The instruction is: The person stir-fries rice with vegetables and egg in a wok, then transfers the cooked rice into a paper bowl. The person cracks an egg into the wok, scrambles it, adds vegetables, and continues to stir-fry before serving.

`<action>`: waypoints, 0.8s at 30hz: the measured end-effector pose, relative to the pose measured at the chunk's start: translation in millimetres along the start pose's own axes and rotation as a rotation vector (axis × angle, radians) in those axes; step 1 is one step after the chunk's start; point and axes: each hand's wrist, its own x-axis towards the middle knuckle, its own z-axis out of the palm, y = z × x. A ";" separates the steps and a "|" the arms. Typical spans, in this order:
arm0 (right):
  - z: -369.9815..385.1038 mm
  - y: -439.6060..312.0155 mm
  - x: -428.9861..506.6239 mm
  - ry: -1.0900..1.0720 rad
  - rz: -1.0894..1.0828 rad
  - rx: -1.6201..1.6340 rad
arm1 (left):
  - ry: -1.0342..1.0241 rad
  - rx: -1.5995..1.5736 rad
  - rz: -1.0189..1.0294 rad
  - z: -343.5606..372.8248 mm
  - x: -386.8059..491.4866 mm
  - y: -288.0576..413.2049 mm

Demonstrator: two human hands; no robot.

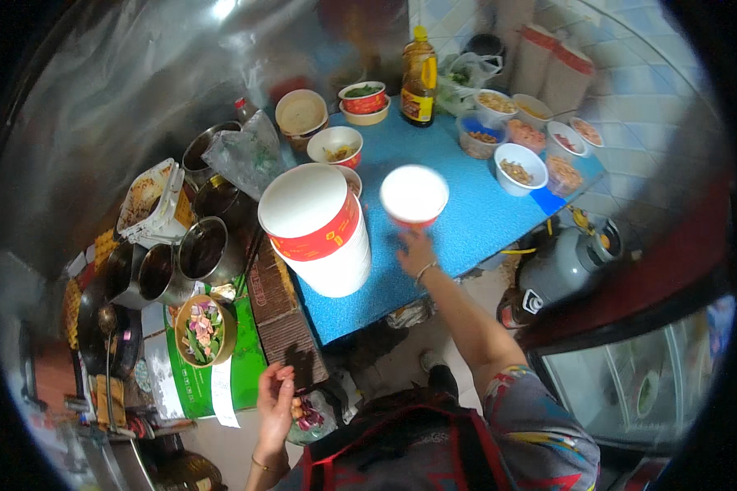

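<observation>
A red and white paper bowl (414, 194) is on the blue tabletop or just above it, blurred. My right hand (416, 251) is at its near edge; whether the fingers touch it cannot be told. Left of it rises a tall stack of white paper bowls (328, 264), the top one banded in red. My left hand (276, 390) hangs near the body with curled fingers, and nothing shows clearly in it. Beyond it, a brown paper bowl (206, 331) of green leaves and pinkish chopped pieces stands on a green and white surface.
Metal pots (202, 248) and a stained white tub (153, 202) line the left. An oil bottle (419, 80) stands at the table's back; several food bowls, including a white plastic one (521, 169), sit at right. A gas cylinder (565, 264) stands below the table.
</observation>
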 end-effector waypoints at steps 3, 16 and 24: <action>3.8 29.8 66.1 0.031 0.116 0.104 | 0.226 0.031 -0.116 20.8 -15.2 -6.2; 58.4 -14.9 266.5 -0.128 0.266 0.386 | 0.623 0.228 -0.315 121.5 -88.7 -48.1; 77.3 -4.5 319.5 -0.103 0.389 0.357 | 0.608 0.302 -0.559 144.5 -123.4 -75.0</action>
